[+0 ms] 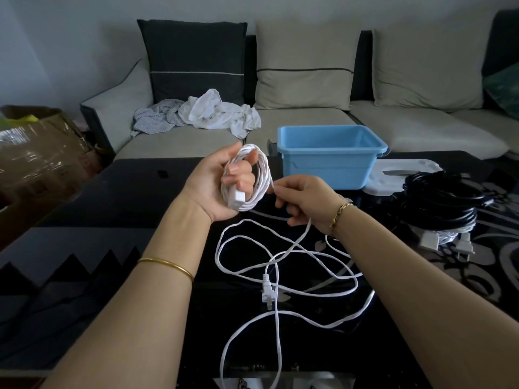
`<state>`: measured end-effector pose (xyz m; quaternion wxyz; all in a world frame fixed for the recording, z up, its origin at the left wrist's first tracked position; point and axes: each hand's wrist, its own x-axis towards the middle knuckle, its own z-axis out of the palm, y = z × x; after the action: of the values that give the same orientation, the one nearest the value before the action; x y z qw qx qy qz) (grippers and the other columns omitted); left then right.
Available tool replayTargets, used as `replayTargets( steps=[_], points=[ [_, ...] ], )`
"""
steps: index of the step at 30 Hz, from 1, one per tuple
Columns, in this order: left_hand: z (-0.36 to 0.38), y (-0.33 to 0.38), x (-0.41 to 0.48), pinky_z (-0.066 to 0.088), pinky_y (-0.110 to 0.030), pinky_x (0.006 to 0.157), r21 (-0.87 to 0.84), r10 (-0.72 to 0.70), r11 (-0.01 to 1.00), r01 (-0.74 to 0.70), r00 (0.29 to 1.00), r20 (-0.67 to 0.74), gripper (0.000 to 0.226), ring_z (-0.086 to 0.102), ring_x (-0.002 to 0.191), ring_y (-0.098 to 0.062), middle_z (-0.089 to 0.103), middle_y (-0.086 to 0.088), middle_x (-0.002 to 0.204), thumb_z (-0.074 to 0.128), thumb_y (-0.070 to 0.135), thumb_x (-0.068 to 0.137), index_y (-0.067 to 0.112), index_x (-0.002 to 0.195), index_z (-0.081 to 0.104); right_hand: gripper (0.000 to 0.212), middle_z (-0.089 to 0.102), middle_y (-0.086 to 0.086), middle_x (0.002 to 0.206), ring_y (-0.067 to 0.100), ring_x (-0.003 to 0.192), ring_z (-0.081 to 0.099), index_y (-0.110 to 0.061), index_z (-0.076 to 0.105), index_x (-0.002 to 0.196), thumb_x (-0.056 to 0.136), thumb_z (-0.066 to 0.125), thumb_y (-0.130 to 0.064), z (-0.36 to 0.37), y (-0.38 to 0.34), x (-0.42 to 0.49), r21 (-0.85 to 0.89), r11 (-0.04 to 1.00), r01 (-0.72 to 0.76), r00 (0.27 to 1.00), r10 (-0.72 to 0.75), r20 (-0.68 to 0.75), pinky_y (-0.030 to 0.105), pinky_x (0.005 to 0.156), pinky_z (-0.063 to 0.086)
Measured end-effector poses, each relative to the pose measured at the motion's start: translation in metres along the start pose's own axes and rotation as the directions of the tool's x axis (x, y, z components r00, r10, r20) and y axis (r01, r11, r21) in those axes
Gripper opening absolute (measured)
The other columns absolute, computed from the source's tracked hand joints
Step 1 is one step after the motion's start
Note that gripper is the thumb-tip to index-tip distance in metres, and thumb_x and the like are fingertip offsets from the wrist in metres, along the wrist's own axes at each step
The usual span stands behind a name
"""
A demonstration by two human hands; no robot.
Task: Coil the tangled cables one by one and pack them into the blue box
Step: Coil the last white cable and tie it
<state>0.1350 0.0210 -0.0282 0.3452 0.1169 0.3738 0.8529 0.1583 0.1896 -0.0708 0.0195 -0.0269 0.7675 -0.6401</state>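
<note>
My left hand [216,183] grips a coil of white cable [262,171] wound round its fingers, with a white socket block at the coil's lower edge. My right hand [304,199] pinches the same cable just right of the coil. The loose part of the white cable [276,276] lies in tangled loops on the black table, its white plug [266,293] among them. The blue box [327,167] stands open behind my hands; no cable shows inside it. A pile of black cables [441,200] lies at the right.
A white lid [398,178] lies right of the blue box. White plugs [446,242] rest under the black pile. A sofa with cushions and crumpled clothes [205,113] runs behind the table. A cardboard box [36,153] sits at the far left.
</note>
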Motion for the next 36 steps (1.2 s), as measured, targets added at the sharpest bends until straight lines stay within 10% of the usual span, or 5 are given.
replayTargets(
  steps=[9,18,26,32,36],
  points=[
    [-0.003,-0.002,0.015,0.051,-0.025,0.065,-0.173,0.296,0.923,-0.343,0.923,-0.246,0.038,0.044,0.047,-0.009,0.055,-0.002,0.061,0.031,0.027,0.103,-0.003,0.097,0.054,0.02,0.046,0.006,0.065,0.002,0.034,0.037,-0.006,0.061,0.108,0.097,0.044,-0.003,0.02,-0.006,-0.009,0.132,0.975,-0.178,0.977,0.158,0.145,0.02,0.045,0.05],
    [-0.01,-0.011,0.03,0.05,-0.036,0.073,0.689,0.681,0.651,-0.319,0.647,-0.343,0.03,0.054,0.052,-0.009,0.06,-0.001,0.064,0.032,0.021,0.104,0.005,0.086,0.049,0.017,0.064,0.01,0.058,0.016,0.044,0.058,0.003,0.059,0.097,0.096,0.049,-0.011,0.02,-0.041,-0.028,-0.222,0.97,-0.094,0.86,0.192,0.473,0.025,0.056,0.056],
    [0.006,-0.023,0.02,0.043,-0.025,0.061,0.99,0.513,0.133,-0.052,0.858,-0.024,0.022,0.052,0.052,-0.01,0.058,-0.001,0.061,0.035,0.017,0.1,0.008,0.084,0.047,0.006,0.054,0.004,0.052,0.011,0.043,0.05,0.002,0.065,0.081,0.083,0.062,-0.003,-0.01,-0.059,-0.024,-0.322,0.942,0.094,0.991,-0.057,0.125,0.022,0.051,0.055],
    [0.007,-0.022,0.01,0.048,-0.029,0.052,0.941,0.146,0.335,0.055,0.983,-0.11,0.065,0.045,0.039,-0.012,0.054,-0.002,0.046,0.03,0.052,0.099,-0.002,0.098,0.065,0.022,0.062,0.002,0.07,0.009,0.061,0.057,-0.019,0.062,0.074,0.08,0.067,0.002,-0.037,-0.049,-0.013,-0.336,0.883,0.328,0.899,-0.401,-0.177,0.021,0.065,0.051],
    [0.016,-0.015,0.007,0.043,-0.023,0.046,0.815,0.141,0.578,-0.04,0.989,-0.051,0.054,0.034,0.037,-0.011,0.036,0.003,0.037,0.031,0.039,0.102,-0.001,0.09,0.065,0.014,0.063,0.005,0.072,0.006,0.062,0.058,-0.015,0.065,0.079,0.085,0.064,-0.003,-0.037,-0.027,-0.004,-0.239,0.933,0.269,0.881,-0.339,-0.329,0.024,0.065,0.055]
  ],
)
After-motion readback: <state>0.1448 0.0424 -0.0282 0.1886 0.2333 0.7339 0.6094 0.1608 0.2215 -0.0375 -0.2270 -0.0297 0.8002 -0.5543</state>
